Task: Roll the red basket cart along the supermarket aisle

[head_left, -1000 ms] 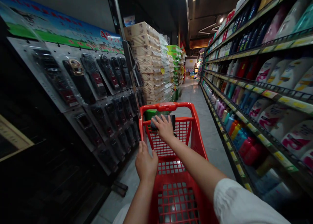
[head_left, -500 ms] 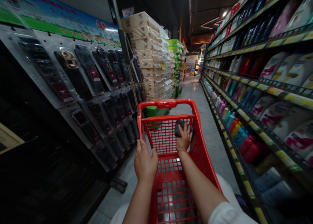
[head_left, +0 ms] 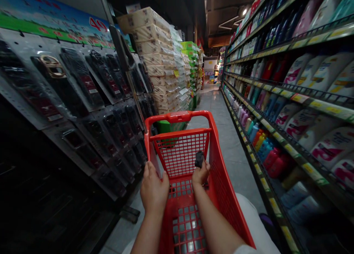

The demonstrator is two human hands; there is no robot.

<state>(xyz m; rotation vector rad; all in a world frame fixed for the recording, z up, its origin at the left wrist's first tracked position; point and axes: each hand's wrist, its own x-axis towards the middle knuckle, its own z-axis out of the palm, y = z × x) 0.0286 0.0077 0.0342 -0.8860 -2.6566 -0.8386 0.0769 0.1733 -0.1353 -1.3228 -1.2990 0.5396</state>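
Observation:
A red plastic shopping cart (head_left: 179,130) stands in front of me in a store aisle. My left hand (head_left: 153,189) rests closed over the cart's left rim near its back. My right hand (head_left: 201,172) reaches down inside the basket and is closed on a small dark object (head_left: 199,159), held low near the cart's right wall. I cannot make out what the dark object is. The mesh floor of the cart below my arms shows nothing else in it.
Dark packaged items hang on a pegboard rack (head_left: 91,99) close on the left. Stacked paper goods (head_left: 160,62) rise behind it. Shelves of bottles (head_left: 290,99) line the right side. The grey tiled aisle (head_left: 218,113) runs ahead.
My right hand carried the dark object from the cart's front rim down and back into the basket. The cart and I rolled forward along the aisle; my left hand kept its grip.

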